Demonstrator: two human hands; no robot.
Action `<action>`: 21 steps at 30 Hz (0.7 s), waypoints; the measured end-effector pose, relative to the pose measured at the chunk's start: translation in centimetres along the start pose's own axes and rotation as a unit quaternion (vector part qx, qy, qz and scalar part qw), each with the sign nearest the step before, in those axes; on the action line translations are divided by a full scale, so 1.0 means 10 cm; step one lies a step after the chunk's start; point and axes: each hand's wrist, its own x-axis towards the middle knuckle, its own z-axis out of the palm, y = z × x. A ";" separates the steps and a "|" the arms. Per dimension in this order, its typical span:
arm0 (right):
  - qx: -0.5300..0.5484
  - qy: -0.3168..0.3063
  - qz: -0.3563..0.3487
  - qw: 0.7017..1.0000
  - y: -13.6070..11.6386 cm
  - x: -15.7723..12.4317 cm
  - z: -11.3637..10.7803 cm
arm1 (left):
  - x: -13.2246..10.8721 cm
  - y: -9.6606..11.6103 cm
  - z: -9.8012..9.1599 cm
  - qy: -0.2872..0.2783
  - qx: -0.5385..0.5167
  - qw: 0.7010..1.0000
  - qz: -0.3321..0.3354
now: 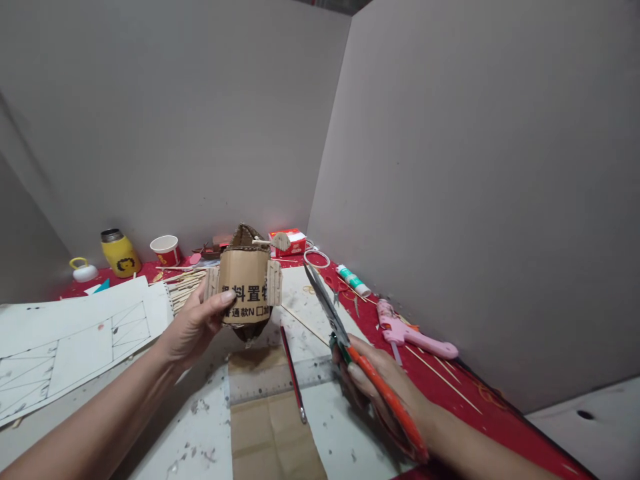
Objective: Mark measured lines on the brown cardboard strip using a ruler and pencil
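My left hand (200, 323) grips a small cardboard model (245, 283) with printed black characters, pointed brown ends and corrugated pieces on its sides. The thumb lies across its printed face, and the model is held above the work surface. A thin stick with a rounded corrugated piece (281, 241) juts from its top. In my right hand (373, 373) is a pair of scissors (335, 313) with orange and green handles, blades pointing up and left, apart from the model. Below lie a strip of brown cardboard (273, 433), a clear ruler (260, 387) and a dark red pencil (293, 377).
On the left lies a drawing pad (90, 347) beside several wooden sticks (187, 288). A yellow bottle (120, 253) and a paper cup (167, 251) stand behind. At right are a glue stick (353, 280) and a pink glue gun (415, 337). Grey panels (450, 167) enclose the table.
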 end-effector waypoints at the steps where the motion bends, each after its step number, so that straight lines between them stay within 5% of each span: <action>1: -0.006 0.004 -0.002 1.000 0.00 0.00 0.00 | 0.00 0.00 0.00 -0.001 -0.001 1.000 -0.002; 5: -0.039 0.016 -0.017 0.999 -0.04 0.01 -0.02 | 0.00 0.01 0.01 -0.003 -0.004 1.000 0.001; 21: -0.075 -0.162 0.012 0.984 -0.30 0.01 -0.07 | 0.03 0.16 -0.08 -0.016 0.011 0.999 0.033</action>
